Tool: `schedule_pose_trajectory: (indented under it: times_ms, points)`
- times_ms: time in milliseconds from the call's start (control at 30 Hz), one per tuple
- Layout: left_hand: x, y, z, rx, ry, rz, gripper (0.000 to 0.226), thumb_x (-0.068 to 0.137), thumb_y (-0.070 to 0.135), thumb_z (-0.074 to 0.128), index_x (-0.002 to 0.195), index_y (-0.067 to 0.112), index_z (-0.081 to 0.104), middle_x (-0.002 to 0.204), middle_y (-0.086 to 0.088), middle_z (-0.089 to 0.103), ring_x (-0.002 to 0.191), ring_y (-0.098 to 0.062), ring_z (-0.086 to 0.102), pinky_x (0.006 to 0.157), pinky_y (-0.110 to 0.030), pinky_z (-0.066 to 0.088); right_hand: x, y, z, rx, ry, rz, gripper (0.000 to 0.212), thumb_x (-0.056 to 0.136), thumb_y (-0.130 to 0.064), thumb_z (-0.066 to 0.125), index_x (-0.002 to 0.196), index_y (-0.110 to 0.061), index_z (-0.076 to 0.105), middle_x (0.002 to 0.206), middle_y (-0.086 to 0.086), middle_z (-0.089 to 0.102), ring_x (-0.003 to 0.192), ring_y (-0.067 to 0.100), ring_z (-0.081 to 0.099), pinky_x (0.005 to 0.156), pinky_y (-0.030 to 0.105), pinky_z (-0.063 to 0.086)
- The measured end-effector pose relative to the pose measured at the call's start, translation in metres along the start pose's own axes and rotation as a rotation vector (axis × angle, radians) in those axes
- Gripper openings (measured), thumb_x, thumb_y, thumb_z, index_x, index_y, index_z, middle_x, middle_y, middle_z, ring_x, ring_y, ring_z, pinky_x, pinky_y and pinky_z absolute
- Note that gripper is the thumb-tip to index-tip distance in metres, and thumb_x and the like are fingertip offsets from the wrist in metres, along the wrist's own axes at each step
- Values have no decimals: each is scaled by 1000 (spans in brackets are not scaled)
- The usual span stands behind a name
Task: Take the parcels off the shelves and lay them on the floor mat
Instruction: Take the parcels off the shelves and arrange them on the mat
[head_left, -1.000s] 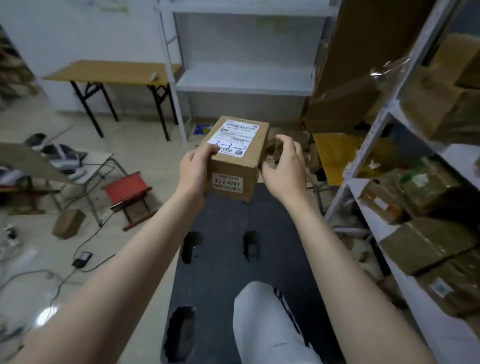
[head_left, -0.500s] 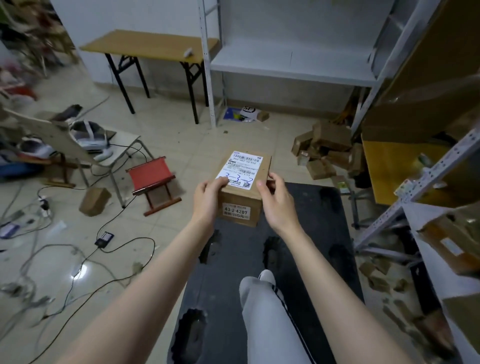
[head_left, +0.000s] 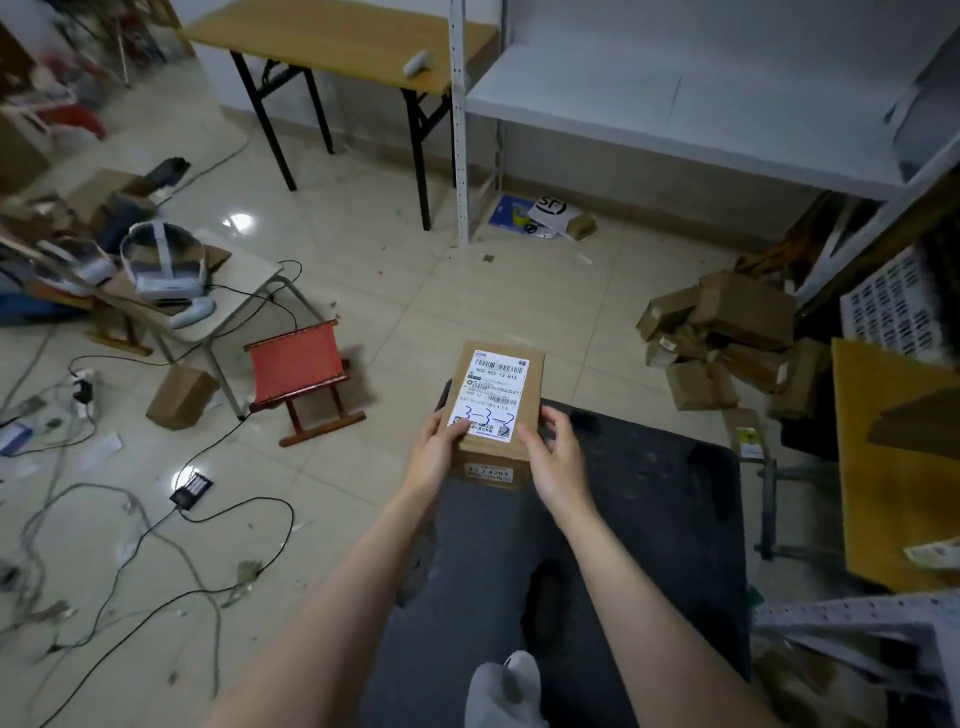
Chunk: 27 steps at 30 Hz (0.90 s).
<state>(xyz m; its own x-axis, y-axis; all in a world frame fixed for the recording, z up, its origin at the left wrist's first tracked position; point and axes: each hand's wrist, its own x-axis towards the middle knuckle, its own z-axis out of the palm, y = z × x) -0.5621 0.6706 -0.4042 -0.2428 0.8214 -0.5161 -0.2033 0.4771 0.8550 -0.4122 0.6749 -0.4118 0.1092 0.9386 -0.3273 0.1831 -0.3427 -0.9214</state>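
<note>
Both our bare arms stretch forward, left hand (head_left: 436, 452) and right hand (head_left: 558, 457) gripping the near end of a small brown cardboard parcel (head_left: 493, 400) with a white shipping label, thumbs on top. It sits over the far edge of the dark grey floor mat (head_left: 649, 493); we cannot tell whether it touches. A heap of brown cardboard boxes (head_left: 727, 338) lies beyond the mat's far right corner.

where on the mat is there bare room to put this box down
The mat is bare right of the right hand, toward the yellow board, and between the parcel and the shoe. Crowded: the parcel pile beyond the mat's far right corner, and cables on the tiles to the left.
</note>
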Motion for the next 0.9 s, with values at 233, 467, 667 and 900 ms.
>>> schedule_pose_trajectory:
  times_ms: [233, 467, 667, 900]
  points:
    - [117, -37, 19, 59, -55, 9, 21, 97, 15, 55, 111, 23, 68, 111, 3, 73, 95, -8, 69, 78, -20, 52, 115, 44, 24, -54, 6, 36, 47, 95, -31, 61, 141, -27, 52, 133, 1, 57, 120, 16, 56, 104, 42, 48]
    - [229, -150, 8, 74, 7, -89, 30, 100, 18, 51, 127, 15, 62, 117, -3, 71, 99, -13, 67, 71, -20, 50, 189, 174, 70, -90, -90, 159, 46, 95, -27, 63, 138, -22, 50, 119, -10, 62, 93, -7, 57, 63, 7, 45]
    - [327, -259, 6, 206, -35, -135, 27, 103, 28, 46, 128, 26, 56, 115, 6, 66, 95, -6, 63, 67, -20, 47, 264, 299, 113, -128, -101, 229, 48, 98, -24, 58, 144, -22, 46, 131, -1, 61, 106, 13, 60, 88, 31, 54]
    - [447, -344, 11, 268, -82, -95, 36, 102, 24, 44, 136, 25, 54, 127, -3, 64, 111, -24, 62, 89, -38, 54, 358, 396, 157, -143, -69, 220, 42, 98, -28, 54, 140, -34, 51, 128, -3, 64, 107, 20, 63, 92, 43, 54]
